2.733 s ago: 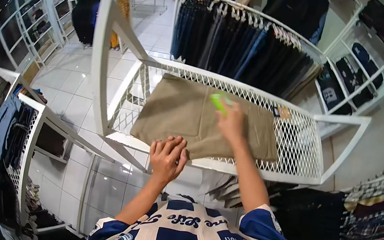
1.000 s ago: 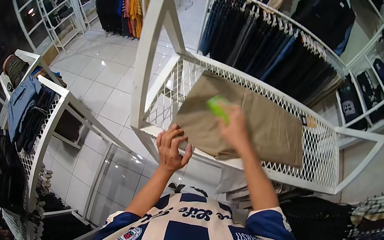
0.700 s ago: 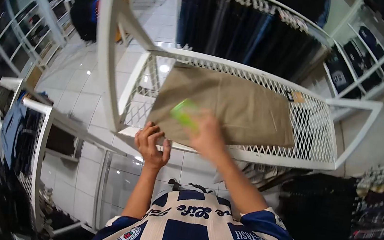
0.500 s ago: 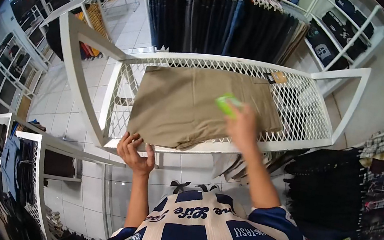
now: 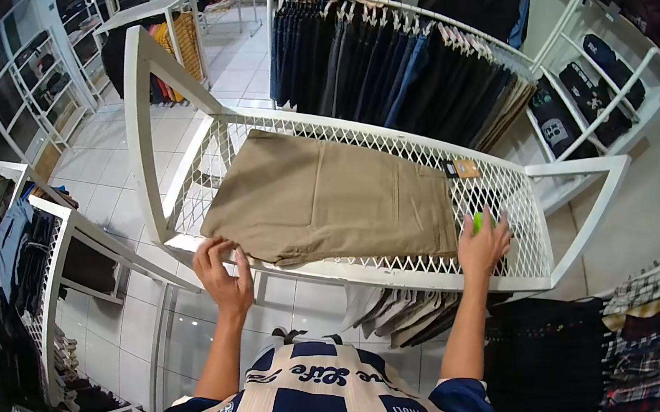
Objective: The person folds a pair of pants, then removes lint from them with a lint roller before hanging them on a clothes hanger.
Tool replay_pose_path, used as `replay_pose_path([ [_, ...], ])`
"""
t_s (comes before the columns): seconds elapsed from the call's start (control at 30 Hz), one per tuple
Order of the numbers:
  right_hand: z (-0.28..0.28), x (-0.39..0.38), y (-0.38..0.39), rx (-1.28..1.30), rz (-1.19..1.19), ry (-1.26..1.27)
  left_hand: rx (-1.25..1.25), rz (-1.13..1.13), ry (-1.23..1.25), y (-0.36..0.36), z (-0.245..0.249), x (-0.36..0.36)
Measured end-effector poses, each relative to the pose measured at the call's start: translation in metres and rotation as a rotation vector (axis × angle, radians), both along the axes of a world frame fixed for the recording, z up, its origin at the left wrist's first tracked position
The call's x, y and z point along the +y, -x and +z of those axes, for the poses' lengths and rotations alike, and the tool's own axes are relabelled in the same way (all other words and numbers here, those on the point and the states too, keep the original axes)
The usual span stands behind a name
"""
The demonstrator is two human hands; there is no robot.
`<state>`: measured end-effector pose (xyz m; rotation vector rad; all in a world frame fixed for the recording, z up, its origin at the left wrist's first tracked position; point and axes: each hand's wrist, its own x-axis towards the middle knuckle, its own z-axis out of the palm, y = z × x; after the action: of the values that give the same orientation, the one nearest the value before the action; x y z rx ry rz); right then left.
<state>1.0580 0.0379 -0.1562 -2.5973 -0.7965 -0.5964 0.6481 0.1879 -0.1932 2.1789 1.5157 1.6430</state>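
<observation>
Folded khaki trousers (image 5: 339, 199) lie flat on a white mesh rack (image 5: 362, 276), with a tag (image 5: 463, 169) at their far right corner. My left hand (image 5: 226, 276) is at the near left corner of the trousers, its fingertips at the rack's front rim and its thumb apart from the fingers. Just right of the trousers, over the mesh, is my right hand (image 5: 483, 243). Its fingers are around a small bright green object (image 5: 477, 221), mostly hidden by the hand.
Behind the rack, a rail holds a row of hanging dark trousers (image 5: 350, 65). Shelves with folded printed garments (image 5: 585, 103) stand at the back right. Checked shirts (image 5: 655, 353) hang on the right. More clothes (image 5: 399, 313) hang below the front rim, and a shelf unit (image 5: 59, 244) stands left.
My right hand has moved right with the green object, from above the trousers to the mesh beside them. My left hand stays near the left corner. The camera view has shifted slightly.
</observation>
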Motion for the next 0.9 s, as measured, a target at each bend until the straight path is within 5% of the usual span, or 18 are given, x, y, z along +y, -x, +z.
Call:
replay_pose_path([
  [0.1, -0.003, 0.053, -0.023, 0.089, 0.476, -0.198, -0.098, -0.103, 0.170, -0.014, 0.002, -0.030],
  [0.2, -0.016, 0.112, -0.047, 0.027, 0.696, -0.108, -0.209, -0.209, 0.491, -0.033, 0.024, -0.052],
  [0.3, -0.014, 0.142, -0.058, 0.156, 0.663, 0.134, -0.135, -0.198, 0.445, -0.038, 0.021, -0.054],
  [0.5, 0.008, 0.151, -0.060, -0.027, 0.765, 0.125, -0.249, -0.221, 0.437, -0.042, 0.020, -0.052],
  [0.57, 0.048, 0.146, -0.038, 0.159, 0.742, 0.081, -0.307, -0.216, 0.412, -0.044, 0.021, -0.046],
  [0.73, 0.115, 0.133, 0.003, -0.115, 0.832, -0.094, -0.433, -0.172, 0.438, -0.054, 0.033, -0.015],
  [0.9, 0.147, 0.093, 0.022, -0.301, 0.753, -0.290, -0.658, -0.468, 0.332, -0.078, 0.056, 0.048],
])
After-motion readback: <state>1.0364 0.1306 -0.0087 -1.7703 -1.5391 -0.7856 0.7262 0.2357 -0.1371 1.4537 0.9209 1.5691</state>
